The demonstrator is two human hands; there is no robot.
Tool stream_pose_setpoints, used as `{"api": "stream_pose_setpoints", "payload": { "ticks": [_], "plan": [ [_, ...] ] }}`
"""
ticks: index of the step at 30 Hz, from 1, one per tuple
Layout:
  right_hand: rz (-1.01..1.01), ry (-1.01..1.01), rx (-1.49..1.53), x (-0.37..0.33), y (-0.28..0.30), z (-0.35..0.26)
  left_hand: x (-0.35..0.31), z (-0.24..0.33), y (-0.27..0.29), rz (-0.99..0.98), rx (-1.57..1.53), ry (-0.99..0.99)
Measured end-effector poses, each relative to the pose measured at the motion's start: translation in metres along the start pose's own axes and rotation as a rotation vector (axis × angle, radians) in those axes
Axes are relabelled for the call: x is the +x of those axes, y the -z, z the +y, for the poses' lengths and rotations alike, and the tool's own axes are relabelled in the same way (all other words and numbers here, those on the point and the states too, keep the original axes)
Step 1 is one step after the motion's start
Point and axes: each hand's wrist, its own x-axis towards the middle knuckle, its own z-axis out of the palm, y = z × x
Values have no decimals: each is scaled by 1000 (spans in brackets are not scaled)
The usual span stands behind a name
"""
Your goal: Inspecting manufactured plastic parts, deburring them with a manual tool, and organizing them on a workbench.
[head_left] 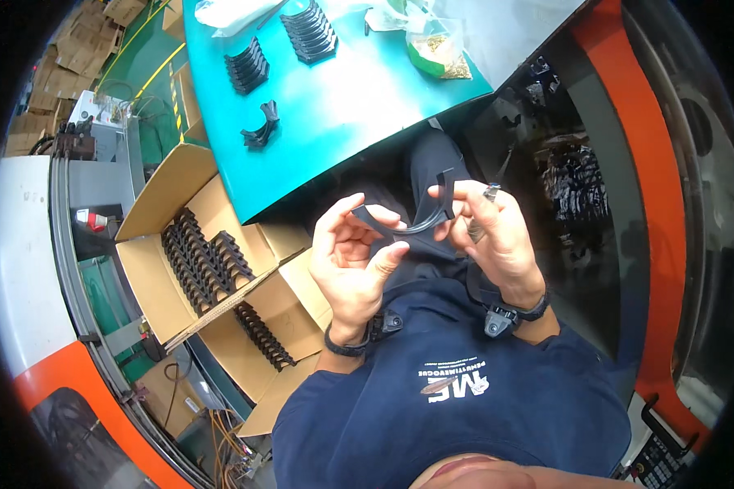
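A black, U-shaped curved plastic part (416, 229) is held up in front of my lap. My left hand (347, 261) grips its left end, with the thumb below and the fingers behind. The raised right end is pinched between the fingers of my right hand (491, 228), which has a ring on one finger. Beyond my hands, on the green tabletop (334, 114), lies a black curved piece (261, 127) of similar shape. Two nested rows of such parts, a shorter row (247, 65) and a longer row (309, 31), sit farther back.
Left of me, an open cardboard box (151, 301) holds several rows of black parts (196, 265). A second carton (289, 383) below it holds another row (263, 336). A clear bag (436, 47) with small gold-coloured pieces lies at the table's far right. Orange-framed machinery (636, 106) stands at right.
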Motion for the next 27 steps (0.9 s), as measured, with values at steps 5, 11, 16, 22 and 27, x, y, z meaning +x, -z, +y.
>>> {"api": "stream_pose_setpoints", "payload": {
  "ticks": [5, 11, 16, 22, 27],
  "plan": [
    [-2, 50, -28, 0, 5, -1, 1, 0, 2, 23, -7, 19],
    [83, 2, -95, -2, -4, -6, 2, -5, 5, -7, 10, -19],
    [115, 86, -312, -3, -5, -6, 0, -12, 2, -56, 78, -73],
    [-9, 289, -370, 2, 4, 10, 1, -8, -5, 140, 157, 8],
    [-94, 39, -14, 2, 4, 17, 6, -15, -2, 147, 138, -35]
  ]
}}
